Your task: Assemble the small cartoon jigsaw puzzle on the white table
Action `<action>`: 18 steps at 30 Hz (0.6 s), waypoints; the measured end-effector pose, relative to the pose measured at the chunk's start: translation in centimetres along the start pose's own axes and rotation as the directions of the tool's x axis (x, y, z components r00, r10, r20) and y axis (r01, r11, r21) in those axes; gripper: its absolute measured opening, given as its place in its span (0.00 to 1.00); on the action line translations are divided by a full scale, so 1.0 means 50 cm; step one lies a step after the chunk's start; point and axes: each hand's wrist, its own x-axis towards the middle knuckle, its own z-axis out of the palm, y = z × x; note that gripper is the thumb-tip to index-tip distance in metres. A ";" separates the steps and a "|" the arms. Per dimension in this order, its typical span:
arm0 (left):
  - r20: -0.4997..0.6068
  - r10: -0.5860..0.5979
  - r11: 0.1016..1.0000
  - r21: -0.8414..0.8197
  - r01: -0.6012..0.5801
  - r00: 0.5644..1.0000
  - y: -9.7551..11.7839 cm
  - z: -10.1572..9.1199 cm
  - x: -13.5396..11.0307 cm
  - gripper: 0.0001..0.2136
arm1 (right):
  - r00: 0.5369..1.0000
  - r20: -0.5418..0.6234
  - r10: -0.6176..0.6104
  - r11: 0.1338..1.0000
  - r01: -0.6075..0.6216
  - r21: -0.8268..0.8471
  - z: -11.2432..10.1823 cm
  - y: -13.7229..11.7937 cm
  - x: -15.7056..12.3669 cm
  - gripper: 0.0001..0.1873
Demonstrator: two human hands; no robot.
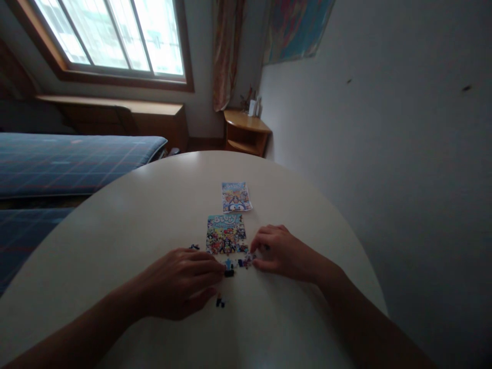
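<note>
A partly joined jigsaw puzzle (pixel 225 233) with a colourful cartoon print lies flat on the round white table (pixel 172 205). Over its lower left, my left hand (pixel 182 282) is stretched out, fingertips touching loose puzzle pieces (pixel 229 266) below the joined part. My right hand (pixel 282 251) is bent at the puzzle's lower right, thumb and forefinger closed about a small purplish puzzle piece (pixel 248 260). One dark piece (pixel 220 301) lies nearer me, below my left thumb. More dark pieces (pixel 194 247) show behind my left hand, which partly covers that area.
A printed picture sheet (pixel 236 197) with a matching design lies just beyond the puzzle. To the left is a bed with a plaid blue mattress (pixel 77 159). A white wall (pixel 384 154) runs along the right, and a wooden corner shelf (pixel 246 120) stands behind the table.
</note>
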 end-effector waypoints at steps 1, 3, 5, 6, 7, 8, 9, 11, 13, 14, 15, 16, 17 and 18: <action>0.013 -0.001 1.000 -0.006 0.002 1.000 0.000 0.000 0.001 0.11 | 1.000 -0.003 0.001 1.000 -0.001 -0.006 0.000 0.000 0.000 0.05; 0.038 -0.002 1.000 -0.018 0.003 0.999 0.001 0.001 0.001 0.11 | 1.000 -0.007 0.002 1.000 -0.003 -0.015 0.001 0.001 -0.001 0.05; 0.051 -0.006 1.000 -0.026 0.007 0.999 0.001 0.001 0.001 0.12 | 1.000 -0.010 0.005 1.000 -0.005 -0.022 0.001 0.002 -0.004 0.06; 0.053 -0.007 1.000 -0.030 0.008 0.999 0.001 0.000 0.001 0.12 | 1.000 -0.012 0.013 1.000 -0.014 -0.025 0.001 0.003 -0.004 0.06; 0.053 -0.011 0.999 -0.034 0.013 0.999 0.001 0.000 0.001 0.12 | 1.000 -0.016 0.026 0.999 -0.027 -0.028 0.001 0.003 -0.005 0.06; 0.055 -0.014 0.999 -0.036 0.016 0.998 0.001 0.000 0.001 0.12 | 0.999 -0.022 0.041 0.999 -0.042 -0.031 0.001 0.004 -0.006 0.07; 0.057 -0.016 0.999 -0.038 0.018 0.998 0.001 0.000 0.001 0.12 | 0.998 -0.029 0.056 0.998 -0.057 -0.033 0.001 0.004 -0.006 0.07; 0.065 -0.014 0.999 -0.040 0.016 0.998 0.001 0.000 0.001 0.12 | 0.997 -0.034 0.072 0.997 -0.073 -0.039 0.001 0.004 -0.005 0.07; 0.074 -0.011 0.999 -0.039 0.014 0.997 0.001 0.000 0.001 0.12 | 0.997 -0.029 0.064 0.997 -0.066 -0.039 0.000 0.004 -0.003 0.05; 0.075 -0.009 0.999 -0.038 0.011 0.997 0.002 0.001 0.002 0.12 | 0.998 -0.026 0.061 0.997 -0.062 -0.037 0.000 0.004 -0.002 0.04; 0.073 -0.008 0.999 -0.037 0.010 0.997 0.002 0.001 0.002 0.12 | 0.998 -0.025 0.060 0.998 -0.061 -0.035 0.000 0.004 -0.002 0.04; 0.069 -0.008 0.999 -0.036 0.010 0.998 0.002 0.001 0.002 0.12 | 0.998 -0.025 0.060 0.998 -0.061 -0.032 0.000 0.004 -0.001 0.04; 0.066 -0.007 0.999 -0.034 0.010 0.998 0.002 0.001 0.002 0.13 | 0.998 -0.026 0.062 0.998 -0.062 -0.029 0.000 0.004 -0.001 0.04; 0.060 -0.005 0.999 -0.033 0.007 0.998 0.002 0.001 0.001 0.13 | 0.998 -0.026 0.062 0.998 -0.063 -0.024 0.001 0.005 -0.001 0.05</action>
